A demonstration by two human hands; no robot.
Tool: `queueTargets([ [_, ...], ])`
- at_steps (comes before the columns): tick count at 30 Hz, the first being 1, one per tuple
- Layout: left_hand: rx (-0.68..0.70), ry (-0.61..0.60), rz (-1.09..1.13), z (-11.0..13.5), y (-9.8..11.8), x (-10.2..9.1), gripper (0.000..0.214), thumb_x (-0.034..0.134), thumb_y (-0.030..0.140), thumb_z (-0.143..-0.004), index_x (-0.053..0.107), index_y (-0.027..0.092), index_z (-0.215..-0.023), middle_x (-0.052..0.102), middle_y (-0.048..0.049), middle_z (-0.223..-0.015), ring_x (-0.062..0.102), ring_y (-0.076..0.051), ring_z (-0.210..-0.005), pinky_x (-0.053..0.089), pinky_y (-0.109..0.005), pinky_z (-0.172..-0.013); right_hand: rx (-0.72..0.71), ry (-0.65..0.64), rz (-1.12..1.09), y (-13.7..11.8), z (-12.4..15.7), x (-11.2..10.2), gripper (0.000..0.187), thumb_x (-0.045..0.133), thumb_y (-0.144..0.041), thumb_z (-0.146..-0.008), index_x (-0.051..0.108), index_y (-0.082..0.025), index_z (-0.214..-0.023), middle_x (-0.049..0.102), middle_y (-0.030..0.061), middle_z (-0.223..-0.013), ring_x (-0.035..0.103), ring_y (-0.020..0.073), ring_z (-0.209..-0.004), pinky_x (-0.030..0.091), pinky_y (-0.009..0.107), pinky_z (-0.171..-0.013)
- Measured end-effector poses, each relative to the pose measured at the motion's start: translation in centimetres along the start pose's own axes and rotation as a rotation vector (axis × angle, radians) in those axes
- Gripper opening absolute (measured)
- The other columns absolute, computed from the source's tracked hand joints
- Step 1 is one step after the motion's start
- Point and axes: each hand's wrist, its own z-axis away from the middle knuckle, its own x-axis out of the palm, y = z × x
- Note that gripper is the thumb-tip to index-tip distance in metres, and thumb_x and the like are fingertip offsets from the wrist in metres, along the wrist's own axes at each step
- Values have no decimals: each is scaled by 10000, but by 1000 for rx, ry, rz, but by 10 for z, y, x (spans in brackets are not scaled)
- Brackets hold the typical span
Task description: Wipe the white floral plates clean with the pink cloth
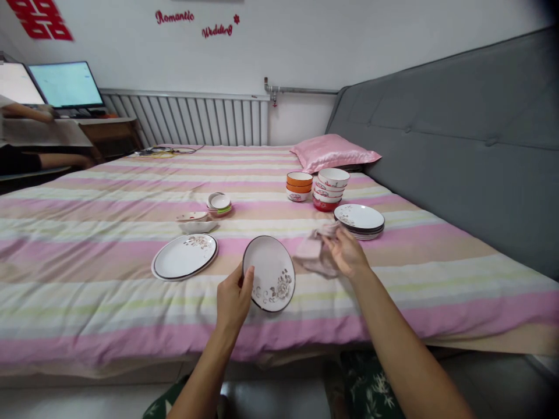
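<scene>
My left hand [234, 299] grips the left rim of a white plate [267, 273] with a dark edge and a brown flower print, thumb on its face. The plate is tilted up above the bed's front part. To its right, my right hand [347, 251] pinches a pale pinkish cloth [318, 256], which hangs down and apart from the plate. Just beyond that hand sits a stack of similar plates [360, 217]. Left of the held plate, a large oval plate [186, 256] lies on top of another.
Behind stand orange and white bowls [299, 184] and a taller bowl stack [332, 187]. Small dishes [219, 202] and angular dishes [195, 222] are at left centre. A pink pillow [334, 150] lies by the grey headboard [454, 128]. Another person's arm [30, 112] shows at a desk, far left.
</scene>
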Motion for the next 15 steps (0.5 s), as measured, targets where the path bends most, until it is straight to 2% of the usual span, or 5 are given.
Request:
queueTargets([
  [2,5,0,-4,0,-1,0,346,422,438,-856,582,165,-716,407,55,-490,390,-105,-485,289,-211,-491,-254,113,-99,-1,-6,1,164,507,-345,-818,550,-231,-928,610,31,-1101,569,140,-1073,472,349,-923],
  [4,6,0,-3,0,-2,0,345,422,434,-857,579,164,-711,410,54,-490,392,-105,-485,287,-210,-488,-359,157,-84,0,-12,-1,241,504,-381,-806,547,-227,-986,579,46,-1166,542,142,-1112,448,350,-943],
  [10,28,7,-13,0,-2,1,337,425,429,-858,583,166,-719,407,55,-489,394,-104,-479,289,-209,-487,-249,134,267,19,-13,-8,410,483,-454,-774,571,-189,-1076,610,71,-1098,586,150,-959,497,301,-792],
  [13,41,0,-21,-1,0,0,333,428,424,-858,601,162,-749,434,50,-501,405,-105,-485,298,-207,-492,-308,64,555,27,-3,0,396,498,-437,-762,645,-152,-994,620,106,-1072,574,190,-959,476,351,-811],
  [15,54,-18,-12,-1,1,-1,326,432,418,-858,614,158,-786,449,46,-517,416,-105,-495,310,-204,-499,-349,7,644,29,5,8,349,561,-413,-724,692,-141,-898,626,123,-1057,566,215,-973,447,372,-850],
])
